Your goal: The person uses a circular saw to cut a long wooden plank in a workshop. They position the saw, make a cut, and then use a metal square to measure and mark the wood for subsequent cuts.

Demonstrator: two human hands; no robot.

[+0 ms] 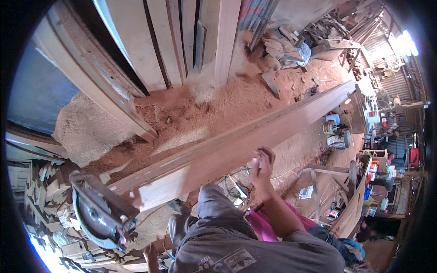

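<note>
A long reddish wooden beam (218, 157) runs diagonally from the lower left to the upper right in front of me. At its near left end sits a circular saw (98, 211) with a round guard and a flat metal base. My right hand (263, 169) is at the beam's near edge, fingers half bent and thumb apart, with nothing visible in it; whether it touches the wood I cannot tell. Low in the picture, my left hand (150, 255) is beside a thin cable, right of the saw. Its fingers are too dim and small to read.
Tall planks (154, 41) lean at the upper left above reddish sawdust (182, 109). Offcuts (50, 191) are piled at the left, scrap wood (277, 50) at the far side. Buckets (339, 139) and a wooden frame (337, 182) stand at right. Pink cloth (264, 223) shows beside my right arm.
</note>
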